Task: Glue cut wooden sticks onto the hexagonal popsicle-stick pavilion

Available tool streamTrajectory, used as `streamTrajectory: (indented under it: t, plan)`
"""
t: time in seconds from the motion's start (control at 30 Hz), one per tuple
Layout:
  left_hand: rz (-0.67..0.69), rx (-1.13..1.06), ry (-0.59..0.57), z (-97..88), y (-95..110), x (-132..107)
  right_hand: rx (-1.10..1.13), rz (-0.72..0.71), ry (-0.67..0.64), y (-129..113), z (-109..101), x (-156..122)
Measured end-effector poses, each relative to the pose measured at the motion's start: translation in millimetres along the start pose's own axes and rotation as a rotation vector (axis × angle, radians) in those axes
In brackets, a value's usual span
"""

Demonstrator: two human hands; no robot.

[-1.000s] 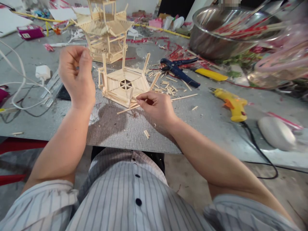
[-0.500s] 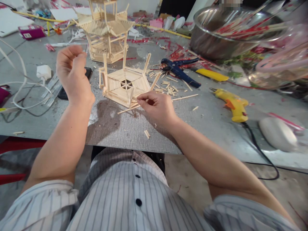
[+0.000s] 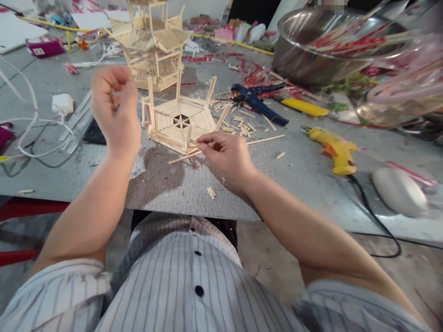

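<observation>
Thumb and fingertips of my right hand (image 3: 226, 152) are pinched on a short thin wooden stick (image 3: 194, 141) at the near corner of a six-sided stick frame (image 3: 204, 121). The frame lies flat, with short posts standing up around its edge and a spoked opening in its middle. Raised to the left of it, my left hand (image 3: 116, 108) touches nothing that I can see. Its fingers curl inward but are smeared by motion, so whether they hold anything is unclear. A long wooden stick (image 3: 182, 159) lies along the frame's near side.
Behind the frame stands a tiered stick pagoda (image 3: 155, 60). Blue cutting pliers (image 3: 258, 103), a yellow-handled cutter (image 3: 304, 107) and a yellow glue gun (image 3: 334, 150) lie to the right. A steel pot (image 3: 294, 60) is beyond them. A phone (image 3: 94, 133) rests beneath my left hand.
My left hand has moved right and slightly lower, turning at the wrist. My right hand keeps its pinch at the frame's near corner, and the frame has not moved.
</observation>
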State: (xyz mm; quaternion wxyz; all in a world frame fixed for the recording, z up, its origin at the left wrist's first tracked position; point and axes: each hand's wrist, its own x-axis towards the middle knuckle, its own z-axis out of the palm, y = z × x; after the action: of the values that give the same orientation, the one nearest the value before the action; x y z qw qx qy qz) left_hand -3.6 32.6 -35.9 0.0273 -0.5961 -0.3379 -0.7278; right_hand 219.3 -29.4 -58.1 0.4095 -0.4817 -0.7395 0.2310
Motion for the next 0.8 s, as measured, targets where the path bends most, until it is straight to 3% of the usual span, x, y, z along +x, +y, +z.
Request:
streamTrajectory:
  t: [0.07, 0.13, 0.2, 0.3, 0.4, 0.8]
  plan:
    - [0.094, 0.055, -0.135, 3.1, 17, -6, 0.005, 0.005, -0.003, 0, 0, 0]
    - [0.14, 0.109, -0.353, 4.8, 30, -12, 0.005, 0.001, -0.003, 0, 0, 0]
    - [0.109, 0.149, -0.562, 5.6, 36, -17, -0.007, -0.011, -0.004, 0, 0, 1]
    - [0.01, 0.142, -0.73, 6.9, 39, -20, -0.035, -0.038, -0.021, 0, -1, 2]
    - [-0.026, 0.134, -0.777, 8.1, 38, -22, -0.04, -0.057, -0.033, 0, -1, 2]
    - [-0.004, 0.229, -0.779, 8.8, 40, -26, -0.026, -0.107, -0.041, 5, 0, 3]
